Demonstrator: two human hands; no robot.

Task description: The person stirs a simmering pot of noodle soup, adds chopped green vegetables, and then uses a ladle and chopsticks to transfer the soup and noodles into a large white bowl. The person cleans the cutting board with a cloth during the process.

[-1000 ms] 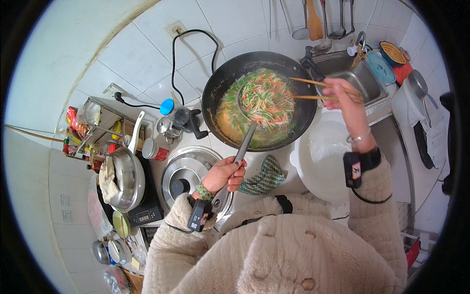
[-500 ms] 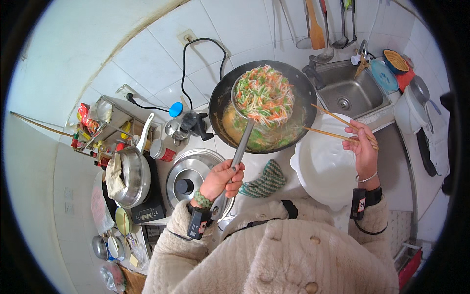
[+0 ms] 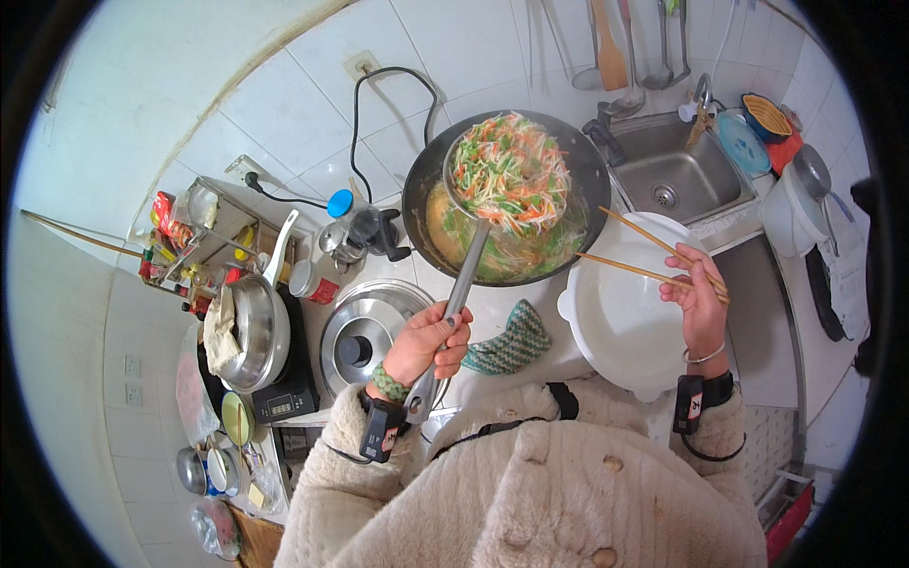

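Note:
My left hand (image 3: 428,341) grips the long metal handle of a strainer ladle (image 3: 508,172) heaped with shredded green, orange and white vegetables. The ladle is lifted over a black wok (image 3: 587,166) that holds liquid and more vegetables. My right hand (image 3: 699,298) holds a pair of wooden chopsticks (image 3: 636,254), tips pointing left toward the wok's near rim. Below the chopsticks sits a large white bowl (image 3: 615,322).
A metal pot lid (image 3: 365,331) and a knitted potholder (image 3: 511,343) lie left of the bowl. A steel pan (image 3: 251,327) sits on a cooker at left by a condiment rack (image 3: 189,251). A steel sink (image 3: 677,175) lies at upper right, utensils hanging above.
The ladle has risen out of the wok with a full load of vegetables. My right hand has drawn the chopsticks back from the wok to above the white bowl.

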